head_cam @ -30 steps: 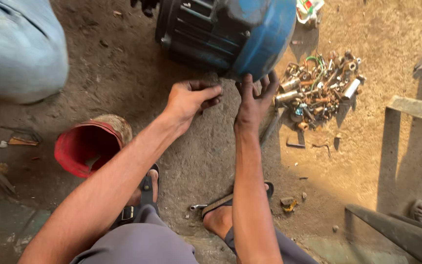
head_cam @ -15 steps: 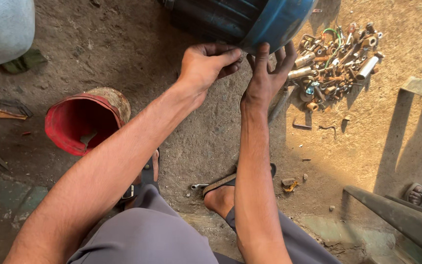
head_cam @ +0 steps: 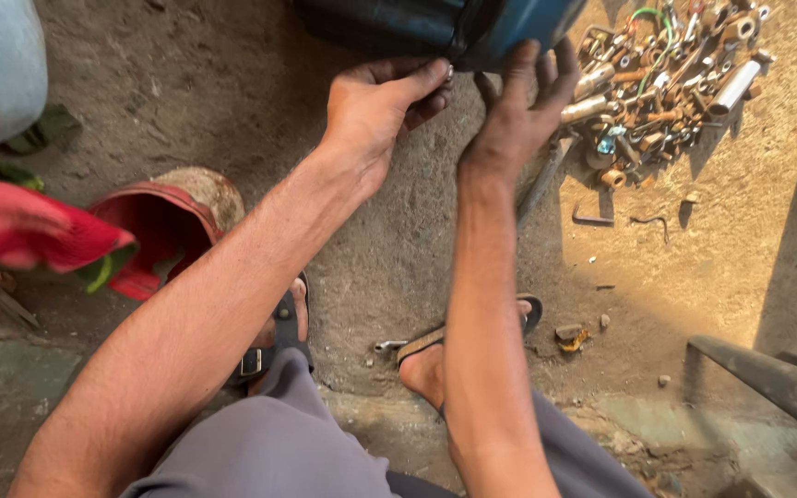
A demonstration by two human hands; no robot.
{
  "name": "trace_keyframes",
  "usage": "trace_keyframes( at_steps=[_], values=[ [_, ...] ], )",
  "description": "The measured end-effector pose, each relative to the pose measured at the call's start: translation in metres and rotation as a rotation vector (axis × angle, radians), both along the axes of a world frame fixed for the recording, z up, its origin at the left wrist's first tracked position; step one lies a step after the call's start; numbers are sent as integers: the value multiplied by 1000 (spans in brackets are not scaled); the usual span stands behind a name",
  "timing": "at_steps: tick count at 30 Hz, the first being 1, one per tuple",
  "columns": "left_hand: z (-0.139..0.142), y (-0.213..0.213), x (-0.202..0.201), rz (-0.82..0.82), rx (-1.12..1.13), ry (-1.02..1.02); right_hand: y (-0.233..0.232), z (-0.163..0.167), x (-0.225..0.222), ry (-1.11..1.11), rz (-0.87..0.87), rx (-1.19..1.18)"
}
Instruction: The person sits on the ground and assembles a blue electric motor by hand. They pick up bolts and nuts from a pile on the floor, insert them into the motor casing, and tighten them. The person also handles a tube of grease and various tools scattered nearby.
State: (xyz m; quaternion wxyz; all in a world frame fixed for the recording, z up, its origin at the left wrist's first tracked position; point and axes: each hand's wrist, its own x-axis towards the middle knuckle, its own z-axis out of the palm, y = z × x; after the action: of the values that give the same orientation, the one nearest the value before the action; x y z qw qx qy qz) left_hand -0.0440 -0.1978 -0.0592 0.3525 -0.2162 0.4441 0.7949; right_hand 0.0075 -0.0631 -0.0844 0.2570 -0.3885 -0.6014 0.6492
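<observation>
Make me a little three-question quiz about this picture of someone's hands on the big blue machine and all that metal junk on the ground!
1. True or false: both hands touch the blue machine's rim.
2. What colour is the tipped-over bucket? A green, B red, C white.
3. Fill in: the pile of rusty bolts lies beside the person's ____ hand.

Key:
1. True: left hand and right hand both reach the blue machine.
2. B: the bucket is red.
3. Right: the pile of rusty bolts lies there.

A blue motor [head_cam: 435, 28] lies on its side on the dirt floor at the top edge, its dark ribbed body to the left, bright blue end cover to the right, partly cropped.
</observation>
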Motion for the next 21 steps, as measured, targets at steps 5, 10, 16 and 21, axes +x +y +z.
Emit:
trace_keyframes(
  at_steps=[5,10,16,21],
  values=[
    [3,0,3,46,63,-32,-5,12,3,-129,43,25],
    [8,-9,4,-32,-46,-39,-15,10,5,-123,19,109],
    [7,-6,0,-11,-3,35,-12,11,4,-62,72,109],
    [7,-5,2,-41,-69,27,-16,20,7,-45,86,47]
  ],
)
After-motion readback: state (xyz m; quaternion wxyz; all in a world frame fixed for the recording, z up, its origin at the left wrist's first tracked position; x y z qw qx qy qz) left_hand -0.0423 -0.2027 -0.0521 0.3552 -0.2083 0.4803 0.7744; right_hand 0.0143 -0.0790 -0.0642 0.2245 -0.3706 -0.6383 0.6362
